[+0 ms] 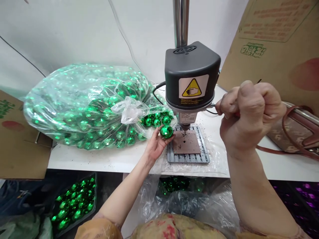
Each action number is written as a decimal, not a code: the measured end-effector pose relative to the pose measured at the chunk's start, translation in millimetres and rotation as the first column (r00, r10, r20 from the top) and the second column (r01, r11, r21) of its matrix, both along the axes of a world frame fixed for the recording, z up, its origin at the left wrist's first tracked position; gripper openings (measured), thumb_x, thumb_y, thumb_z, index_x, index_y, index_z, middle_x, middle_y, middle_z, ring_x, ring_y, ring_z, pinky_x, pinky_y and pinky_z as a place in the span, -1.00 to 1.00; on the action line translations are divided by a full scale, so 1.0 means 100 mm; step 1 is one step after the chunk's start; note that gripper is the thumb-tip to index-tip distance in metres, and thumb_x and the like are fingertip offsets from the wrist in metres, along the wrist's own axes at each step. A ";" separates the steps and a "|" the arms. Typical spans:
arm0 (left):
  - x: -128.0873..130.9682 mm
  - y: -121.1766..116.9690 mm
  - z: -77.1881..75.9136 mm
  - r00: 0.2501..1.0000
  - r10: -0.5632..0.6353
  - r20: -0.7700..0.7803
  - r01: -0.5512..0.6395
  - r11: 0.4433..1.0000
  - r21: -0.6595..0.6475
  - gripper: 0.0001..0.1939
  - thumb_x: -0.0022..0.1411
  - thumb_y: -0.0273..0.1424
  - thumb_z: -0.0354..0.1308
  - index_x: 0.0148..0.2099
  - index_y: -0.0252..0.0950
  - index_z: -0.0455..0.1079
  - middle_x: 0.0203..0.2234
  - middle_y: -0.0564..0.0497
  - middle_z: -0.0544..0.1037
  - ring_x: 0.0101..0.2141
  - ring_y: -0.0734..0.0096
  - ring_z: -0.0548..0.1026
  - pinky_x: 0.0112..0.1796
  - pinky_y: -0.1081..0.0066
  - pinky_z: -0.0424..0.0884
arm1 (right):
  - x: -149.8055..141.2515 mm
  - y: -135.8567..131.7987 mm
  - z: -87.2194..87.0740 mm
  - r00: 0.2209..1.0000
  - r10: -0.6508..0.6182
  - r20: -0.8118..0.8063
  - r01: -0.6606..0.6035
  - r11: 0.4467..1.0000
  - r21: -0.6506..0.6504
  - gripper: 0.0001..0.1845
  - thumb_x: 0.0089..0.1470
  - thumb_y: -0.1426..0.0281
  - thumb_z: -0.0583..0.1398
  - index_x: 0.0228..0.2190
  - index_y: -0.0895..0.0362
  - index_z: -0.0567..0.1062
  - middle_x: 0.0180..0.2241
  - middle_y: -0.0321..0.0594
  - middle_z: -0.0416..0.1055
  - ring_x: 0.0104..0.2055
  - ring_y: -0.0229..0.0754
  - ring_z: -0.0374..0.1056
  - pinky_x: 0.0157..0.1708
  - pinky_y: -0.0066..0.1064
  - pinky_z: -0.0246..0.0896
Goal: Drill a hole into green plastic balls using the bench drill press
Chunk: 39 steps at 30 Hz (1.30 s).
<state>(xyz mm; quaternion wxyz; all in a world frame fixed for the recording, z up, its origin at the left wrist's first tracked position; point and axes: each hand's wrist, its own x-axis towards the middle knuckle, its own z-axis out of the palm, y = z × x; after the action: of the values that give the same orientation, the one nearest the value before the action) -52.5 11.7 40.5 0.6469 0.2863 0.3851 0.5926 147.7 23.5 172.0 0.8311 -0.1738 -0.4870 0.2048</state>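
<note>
A shiny green faceted ball (166,132) rests in the fingers of my left hand (157,143), just left of a small drill press. My right hand (251,114) is a fist around the feed lever (213,105) at the right side of the drill press (191,73); its grip end is hidden in my fingers. Below the black housing, the chuck (185,126) points down at a brown board (193,142) with a dark hole in it. That board lies on a slotted metal base (188,159) scattered with dark shavings.
A large clear bag (87,103) of green balls lies at left, its open end beside the press. Cardboard boxes stand at left (22,139) and right (279,43). A patterned bag (284,129) sits at right. Below the white table is a tray of green balls (74,200).
</note>
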 end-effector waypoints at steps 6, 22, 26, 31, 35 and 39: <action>0.08 -0.08 -0.06 0.940 0.097 -0.327 -0.089 0.995 0.039 -0.41 -0.10 -0.18 0.51 -0.14 -0.22 0.25 -0.44 0.15 0.52 -0.45 0.47 0.51 -0.33 0.39 0.49 | 0.01 0.02 -0.01 1.000 -0.003 0.008 0.003 1.000 0.010 -0.54 0.10 0.29 0.25 -0.67 0.14 0.17 -0.74 -0.50 0.04 -0.69 -0.50 0.06 -0.65 -0.49 -0.04; 0.13 0.03 -0.18 0.908 0.134 -0.397 -0.084 0.986 0.141 -0.41 0.06 -0.01 0.39 0.02 -0.21 0.39 -0.33 0.03 0.61 -0.27 0.38 0.56 -0.16 0.38 0.43 | 0.01 0.01 -0.02 1.000 0.007 0.004 -0.007 1.000 0.016 -0.58 0.07 0.27 0.27 -0.64 0.09 0.20 -0.74 -0.49 0.05 -0.69 -0.43 0.03 -0.63 -0.40 -0.07; 0.23 0.03 -0.21 0.895 0.093 -0.437 -0.007 0.981 0.194 -0.48 0.11 -0.04 0.37 0.02 -0.20 0.43 -0.26 0.01 0.61 -0.20 0.34 0.56 -0.10 0.37 0.43 | 0.01 0.01 -0.02 0.998 -0.043 0.049 0.044 0.999 -0.010 -0.54 0.10 0.20 0.24 -0.64 0.08 0.16 -0.72 -0.47 -0.01 -0.67 -0.44 0.02 -0.60 -0.42 -0.04; 0.32 0.01 -0.29 0.877 0.051 -0.477 0.062 0.974 0.219 -0.51 0.16 -0.09 0.34 0.05 -0.21 0.40 -0.19 -0.03 0.60 -0.14 0.31 0.55 -0.09 0.37 0.43 | 0.02 0.01 -0.01 0.998 -0.008 0.063 0.007 1.000 0.006 -0.54 0.12 0.22 0.23 -0.63 0.08 0.13 -0.71 -0.46 0.00 -0.67 -0.44 0.01 -0.61 -0.42 -0.06; 0.37 0.03 -0.34 0.855 0.038 -0.517 0.100 0.967 0.235 -0.53 0.17 -0.15 0.34 0.06 -0.21 0.38 -0.14 -0.05 0.59 -0.11 0.29 0.54 -0.03 0.33 0.43 | 0.01 -0.04 0.01 0.990 -0.070 0.124 0.079 0.995 -0.068 -0.50 0.14 0.14 0.19 -0.63 0.08 0.08 -0.70 -0.43 -0.05 -0.66 -0.43 -0.02 -0.59 -0.41 -0.03; 0.37 0.03 -0.36 0.819 0.057 -0.571 0.118 0.957 0.266 -0.54 0.12 -0.24 0.38 0.06 -0.20 0.43 -0.01 -0.08 0.55 0.06 0.19 0.49 0.13 0.23 0.33 | 0.00 -0.09 0.03 0.982 -0.102 0.160 0.123 0.984 -0.130 -0.48 0.15 0.08 0.16 -0.62 0.06 0.07 -0.70 -0.41 -0.07 -0.64 -0.39 -0.02 -0.57 -0.37 0.00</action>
<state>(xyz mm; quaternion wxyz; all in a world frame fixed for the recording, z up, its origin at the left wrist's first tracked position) -15.7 14.8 4.5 0.4619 0.5485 0.4659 0.5184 148.2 14.6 174.8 0.7875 -0.2739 -0.5230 0.1769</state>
